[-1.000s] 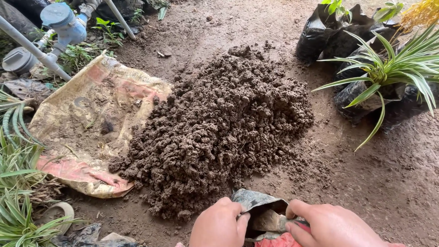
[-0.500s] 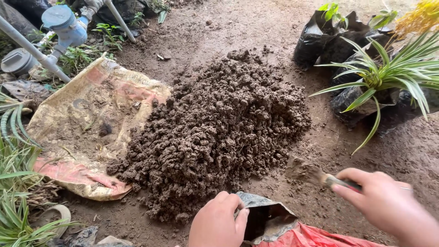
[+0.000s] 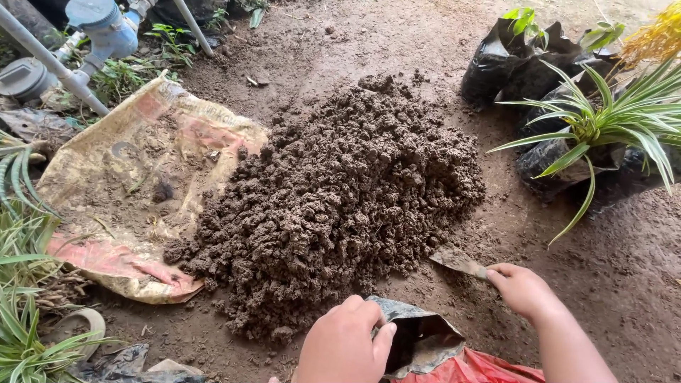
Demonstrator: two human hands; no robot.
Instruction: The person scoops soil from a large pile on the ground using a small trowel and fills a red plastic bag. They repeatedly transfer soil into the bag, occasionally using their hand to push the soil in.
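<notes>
Beside the soil heap [image 3: 340, 206], the right hand [image 3: 523, 289] is gripping a small trowel [image 3: 459, 261], blade touching the heap's edge. The left hand [image 3: 345, 345] is pinching open the black bag's rim [image 3: 397, 315].

a flattened yellowish sack [image 3: 135, 191] with faded red patches lies on the bare dirt ground [image 3: 610, 284], dusted with earth; above it, at the top left, a grey pipe [image 3: 53, 67] runs at a slant beside a blue valve fitting [image 3: 103, 28] and a round grey cap [image 3: 25, 76]; striped green plants [image 3: 25, 284] crowd the left edge; at the right, black plastic grow bags [image 3: 511, 60] stand close together, one bearing a spider plant [image 3: 610, 120] with long arching leaves; yellow foliage [image 3: 656, 35] shows in the top right corner
</notes>
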